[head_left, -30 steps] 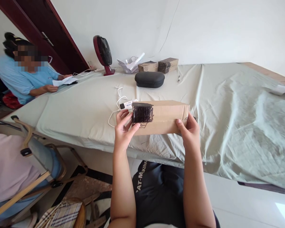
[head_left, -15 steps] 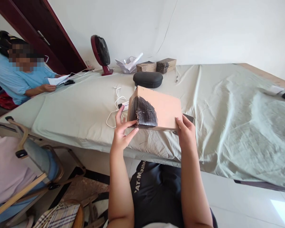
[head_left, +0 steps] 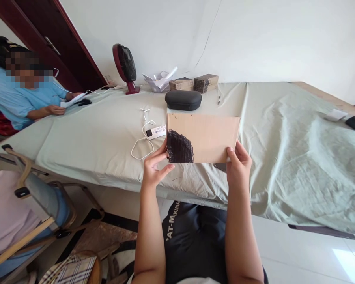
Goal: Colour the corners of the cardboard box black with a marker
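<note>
A cardboard box with a black scribbled patch at its lower left corner is held up over the near edge of the table, one broad face toward me. My right hand grips its right end, thumb on the front face and fingers behind. At the left end, my left hand supports the box with its fingers, partly hidden behind the edge; its thumb points out below the lower edge. Just behind the box lies a black hard case. Left of it is a white power strip with a white cable.
A cloth-covered table spreads before me. At the back stand a dark red fan, a white basket and two small cartons. A person in blue holds paper at the left. A chair stands at lower left.
The box has turned so that its broad face is squarely toward me and its left side no longer shows. Both hands have shifted slightly right with it.
</note>
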Motion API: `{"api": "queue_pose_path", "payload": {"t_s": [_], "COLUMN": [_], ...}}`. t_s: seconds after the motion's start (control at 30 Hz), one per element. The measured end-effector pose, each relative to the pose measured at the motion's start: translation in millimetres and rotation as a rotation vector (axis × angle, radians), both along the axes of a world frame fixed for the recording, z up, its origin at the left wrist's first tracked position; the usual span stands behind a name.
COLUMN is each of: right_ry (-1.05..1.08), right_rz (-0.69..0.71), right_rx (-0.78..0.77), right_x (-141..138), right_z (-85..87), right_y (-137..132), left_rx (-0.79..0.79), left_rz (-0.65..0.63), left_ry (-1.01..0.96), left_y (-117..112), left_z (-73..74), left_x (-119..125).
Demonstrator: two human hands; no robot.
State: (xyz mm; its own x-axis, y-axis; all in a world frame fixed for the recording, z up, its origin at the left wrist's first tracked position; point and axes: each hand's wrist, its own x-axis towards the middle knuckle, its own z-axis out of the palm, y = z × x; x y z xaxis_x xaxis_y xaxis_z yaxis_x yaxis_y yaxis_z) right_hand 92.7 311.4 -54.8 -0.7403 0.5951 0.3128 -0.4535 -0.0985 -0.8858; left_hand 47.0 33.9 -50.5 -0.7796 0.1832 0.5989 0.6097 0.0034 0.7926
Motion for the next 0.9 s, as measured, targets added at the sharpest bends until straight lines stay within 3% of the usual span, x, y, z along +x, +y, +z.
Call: {"api": "queue_pose_path", "payload": {"t_s": [0.1, 0.27, 0.47, 0.6, 0.8, 0.9], "right_ry": [-0.037, -0.036, -0.058, -0.082, -0.134, -0.11], "right_rz": [-0.028, -0.05, -0.089, -0.071, 0.004, -0.011], "right_rx": [-0.026, -0.004, 0.009, 0.003, 0.022, -0.063], "right_x": [0.0, -0.8, -1.1, 0.4, -1.3, -5.3], "right_z": [-3.8, -11.6, -17.8, -16.0, -12.5, -13.7], "right_y": [5.4, 13.2, 21.1, 21.0, 18.6, 20.0], "left_rx": [0.036, 0.167, 0.058, 0.053, 0.009, -0.064], "left_rz": [-0.001, 0.084, -0.175, -0.229, -0.137, -0.067], "left_ry": [-0.029, -0.23, -0.51, -0.514, -0.326, -0.21], "left_y": [2.8, 28.3, 26.8, 17.5, 20.1, 19.8], "left_z": [-4.5, -8.1, -5.2, -1.5, -7.1, -6.2], "left_x": [-1.5, -10.1, -10.9, -8.5, -10.2, -8.4]}}
